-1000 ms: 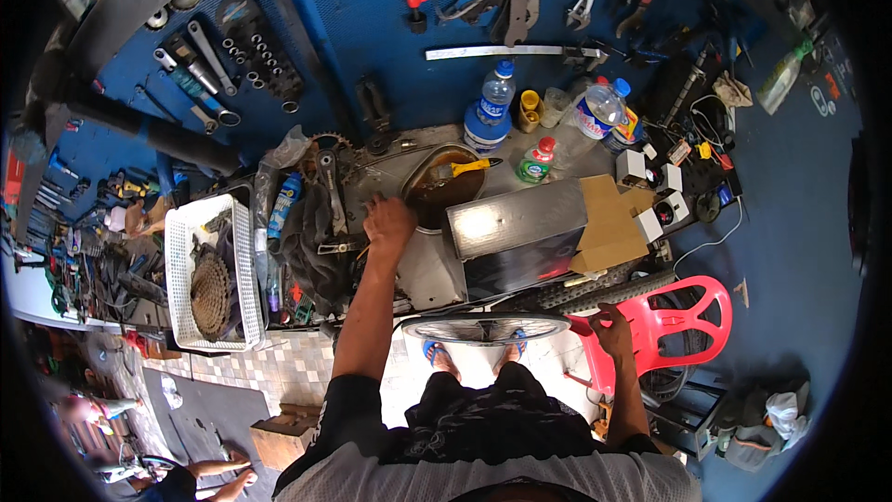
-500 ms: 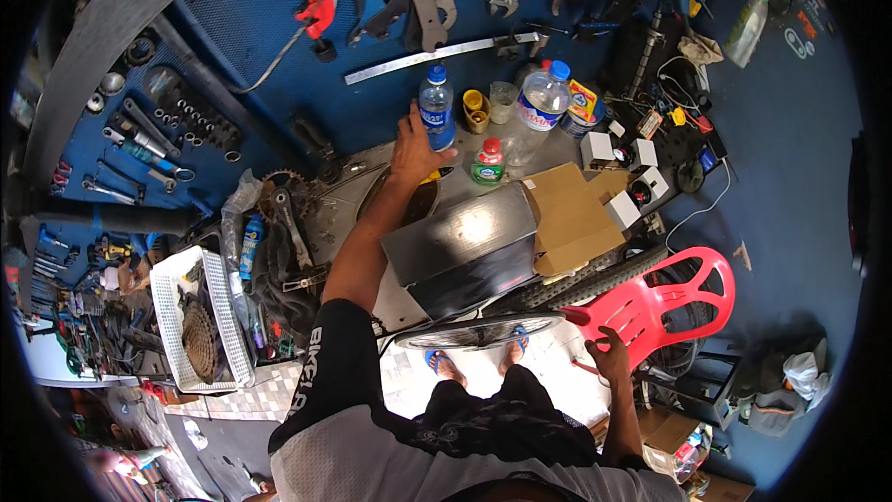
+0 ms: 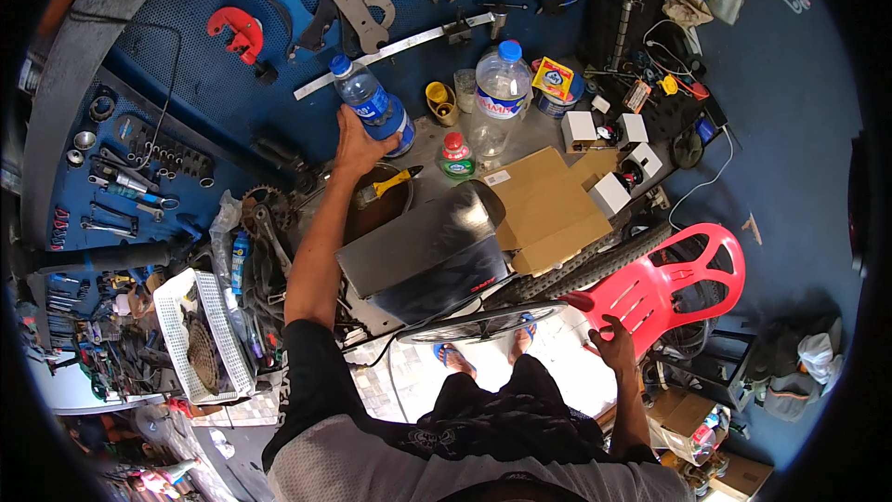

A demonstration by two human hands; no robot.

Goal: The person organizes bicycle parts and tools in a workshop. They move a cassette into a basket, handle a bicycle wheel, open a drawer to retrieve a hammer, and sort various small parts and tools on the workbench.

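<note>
**A blue-labelled bottle (image 3: 372,104) sat in the left hand (image 3: 357,147)**

The left hand grasped the bottle around its lower part, at the rear of the table (image 3: 534,141), beyond a round pan (image 3: 412,195). The bottle leaned, cap toward the upper left; whether its base touched the table could not be told. A yellow-handled brush (image 3: 392,183) lay at the pan, next to a black box (image 3: 427,260). To the bottle's right stood a small red-capped bottle (image 3: 456,160) and a large clear bottle (image 3: 497,116). The right hand (image 3: 615,348), fingers loosely bent and nothing visible in it, was beside a red chair (image 3: 641,302); contact was unclear.
</note>
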